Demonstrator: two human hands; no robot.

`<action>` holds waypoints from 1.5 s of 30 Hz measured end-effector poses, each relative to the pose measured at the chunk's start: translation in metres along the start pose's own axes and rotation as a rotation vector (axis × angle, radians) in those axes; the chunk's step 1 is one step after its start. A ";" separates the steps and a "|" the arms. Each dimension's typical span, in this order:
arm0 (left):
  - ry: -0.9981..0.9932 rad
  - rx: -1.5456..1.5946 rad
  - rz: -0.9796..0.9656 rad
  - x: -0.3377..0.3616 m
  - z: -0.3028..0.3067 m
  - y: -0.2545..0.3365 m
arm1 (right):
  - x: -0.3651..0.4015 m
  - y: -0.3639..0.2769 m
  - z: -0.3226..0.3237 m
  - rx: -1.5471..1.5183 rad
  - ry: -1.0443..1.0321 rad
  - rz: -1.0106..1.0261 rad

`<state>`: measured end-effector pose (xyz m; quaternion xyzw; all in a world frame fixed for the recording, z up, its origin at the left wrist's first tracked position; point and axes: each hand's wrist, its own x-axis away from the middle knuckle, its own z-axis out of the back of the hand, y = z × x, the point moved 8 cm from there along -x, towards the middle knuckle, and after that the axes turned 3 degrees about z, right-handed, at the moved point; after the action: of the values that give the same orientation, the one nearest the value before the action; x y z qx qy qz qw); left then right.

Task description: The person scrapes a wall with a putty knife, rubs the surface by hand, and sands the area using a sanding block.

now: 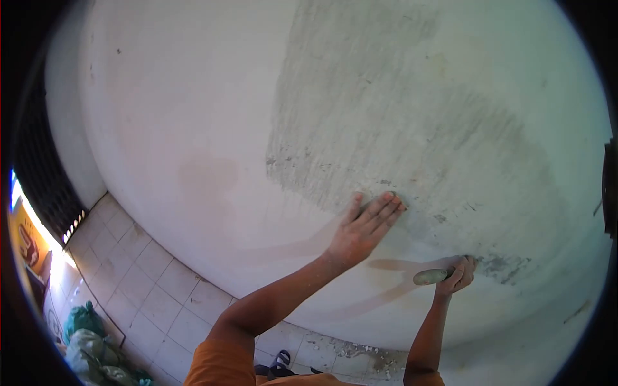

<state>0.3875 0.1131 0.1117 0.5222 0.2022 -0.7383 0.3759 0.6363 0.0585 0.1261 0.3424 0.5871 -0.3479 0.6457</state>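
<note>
My left hand (364,228) lies flat against the white wall (161,116), its fingers stretched out over the lower edge of a large grey, scraped patch (360,96). Lower and to the right, my right hand (460,273) is closed around a tool with a rounded greenish handle (430,276) that points left. The tool's working end is hidden by my fingers. Just right of that hand the wall shows a dark, rough spot (505,267).
White floor tiles (161,280) run along the wall's foot, with pale flakes (386,363) scattered near a sandalled foot (281,361). Green and whitish plastic bags (90,344) stand at the lower left, below a dark folding gate (42,154).
</note>
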 end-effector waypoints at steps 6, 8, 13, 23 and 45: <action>0.042 -0.140 0.011 -0.002 -0.003 -0.002 | -0.003 -0.012 0.079 0.069 0.088 -0.102; 0.070 -0.186 -0.030 -0.015 -0.004 0.004 | 0.001 -0.010 0.103 0.075 0.159 -0.146; 0.268 -0.160 -0.082 -0.173 0.056 0.057 | 0.005 0.014 0.126 -0.011 0.285 -0.130; 0.405 -0.137 0.132 -0.147 0.024 0.066 | -0.003 0.081 0.168 -0.050 0.139 0.059; 0.521 -0.126 0.046 -0.095 -0.008 0.060 | 0.019 0.136 0.124 -0.134 0.254 0.052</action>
<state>0.4550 0.1130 0.2024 0.6747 0.3258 -0.5563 0.3595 0.8173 0.0234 0.1211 0.3549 0.6769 -0.2447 0.5966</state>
